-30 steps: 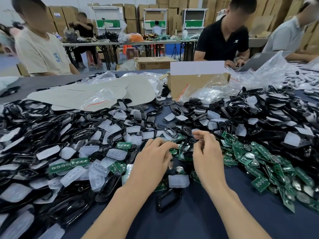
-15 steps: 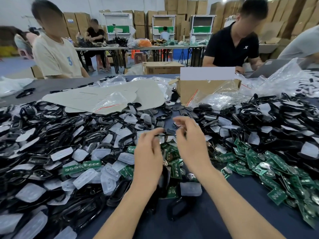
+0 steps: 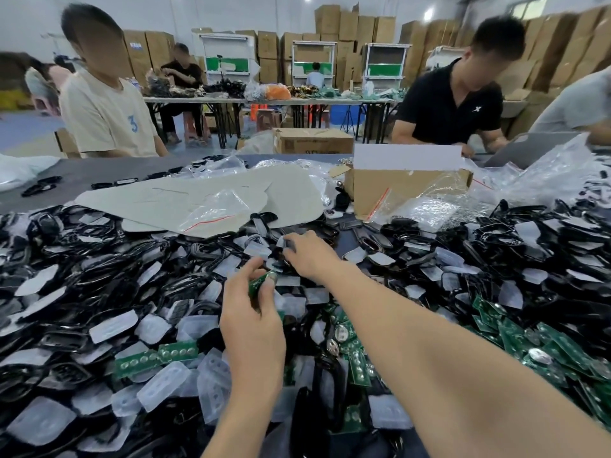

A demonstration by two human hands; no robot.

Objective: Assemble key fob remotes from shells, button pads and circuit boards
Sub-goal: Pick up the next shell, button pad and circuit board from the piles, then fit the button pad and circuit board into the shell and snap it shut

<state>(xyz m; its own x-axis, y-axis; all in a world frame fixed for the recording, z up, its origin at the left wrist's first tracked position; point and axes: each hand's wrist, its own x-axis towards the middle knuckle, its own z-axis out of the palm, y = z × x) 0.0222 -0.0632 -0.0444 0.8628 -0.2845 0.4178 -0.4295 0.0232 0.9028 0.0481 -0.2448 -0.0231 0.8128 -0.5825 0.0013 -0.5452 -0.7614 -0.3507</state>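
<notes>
My left hand holds a green circuit board between thumb and fingers, just above the pile. My right hand reaches further out over the heap, its fingertips pinching a small pale piece, seemingly a clear button pad. Black key fob shells and clear button pads cover the table all around. More green circuit boards lie in a heap to the right and a few at lower left.
A cardboard box with a white flap stands behind the pile, next to clear plastic bags. Grey cardboard sheets lie at the back left. Other people sit across the table.
My right hand has moved forward, away from me, over the shells. My left hand has lifted with a green board in its fingers. The camera has tilted up.
</notes>
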